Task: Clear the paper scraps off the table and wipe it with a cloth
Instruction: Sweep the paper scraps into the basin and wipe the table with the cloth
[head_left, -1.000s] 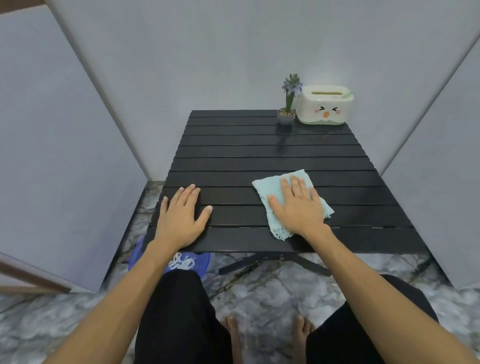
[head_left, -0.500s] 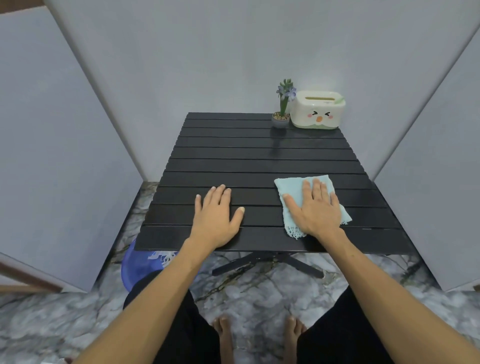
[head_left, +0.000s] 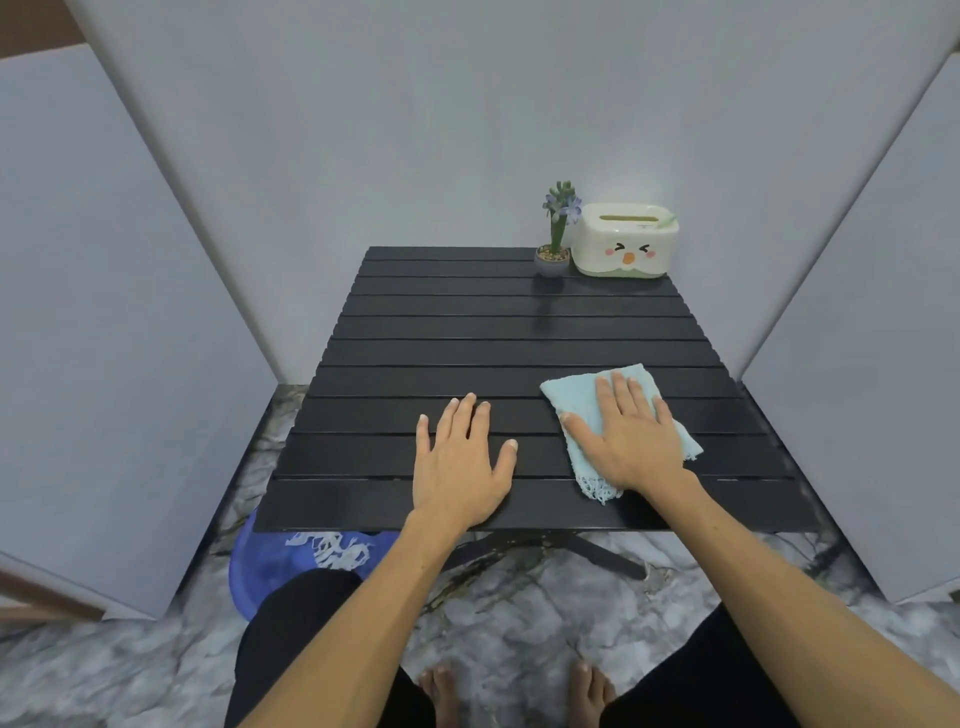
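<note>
The black slatted table shows no paper scraps on its top. A light blue cloth with a frayed edge lies on the near right part of the table. My right hand presses flat on the cloth, fingers pointing away from me. My left hand rests flat on the bare slats near the front edge, left of the cloth, fingers spread and holding nothing. White paper scraps lie in a blue basin on the floor under the table's near left corner.
A small potted plant and a white tissue box with a cartoon face stand at the far right corner. Grey panels enclose the table on the left, back and right. My bare feet stand on the marble floor.
Over the last second my right hand slid the cloth to the right along the near slats. My left hand moved from the table's left edge toward the middle.
</note>
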